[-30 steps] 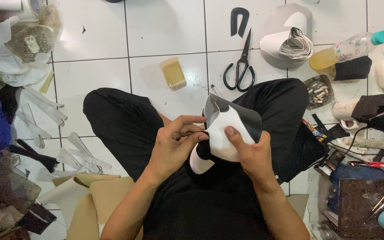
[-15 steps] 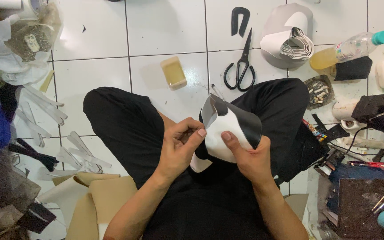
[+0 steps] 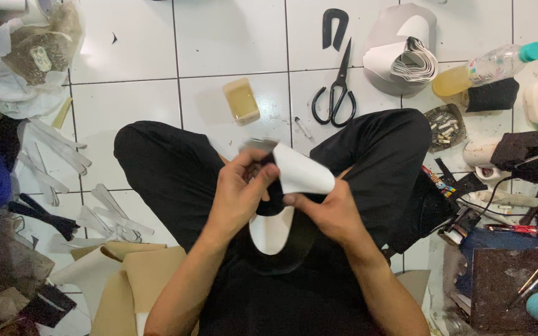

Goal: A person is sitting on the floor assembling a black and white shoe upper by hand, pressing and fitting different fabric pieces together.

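Black-and-white shoe piece [image 3: 291, 186] turned in hands: white lining now faces up at top, folded over toward right knee, where dark outer face showed earlier. Left hand [image 3: 239, 196] shifted up, fingers now pinching piece's top edge. Right hand [image 3: 328, 211] dropped lower, gripping under white flap. White tongue now hangs down over lap.
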